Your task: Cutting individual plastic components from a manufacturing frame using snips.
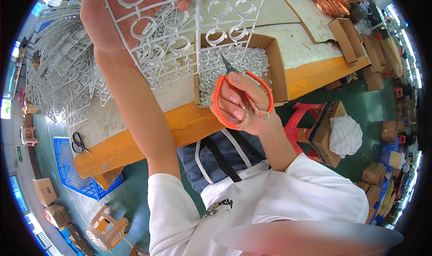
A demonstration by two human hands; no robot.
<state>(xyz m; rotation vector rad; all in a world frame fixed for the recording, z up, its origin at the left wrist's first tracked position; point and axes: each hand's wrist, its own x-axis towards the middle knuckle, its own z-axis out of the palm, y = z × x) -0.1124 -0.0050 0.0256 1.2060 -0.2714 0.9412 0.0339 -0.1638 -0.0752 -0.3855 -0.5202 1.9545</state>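
A white plastic frame of moulded rings (198,35), like a sprue with small parts on thin runners, is held up by my left hand (104,29) at the top. That hand's fingers are partly hidden behind the frame. Orange-handled scissors (217,101) are in my right hand (256,94), its fingers wrapped round the handles. Their dark, narrow tips point up at the frame's lower edge, but I cannot tell if they touch it. Below the frame stands an open cardboard box (278,71) holding many small pale plastic pieces.
A big heap of similar frames (63,62) covers the table's left side. Black scissors (78,142) lie near the orange table edge (189,121). Copper-coloured strands (326,2) and an empty carton (347,40) are at far right. A red stool (299,125) and blue crate (90,191) stand below.
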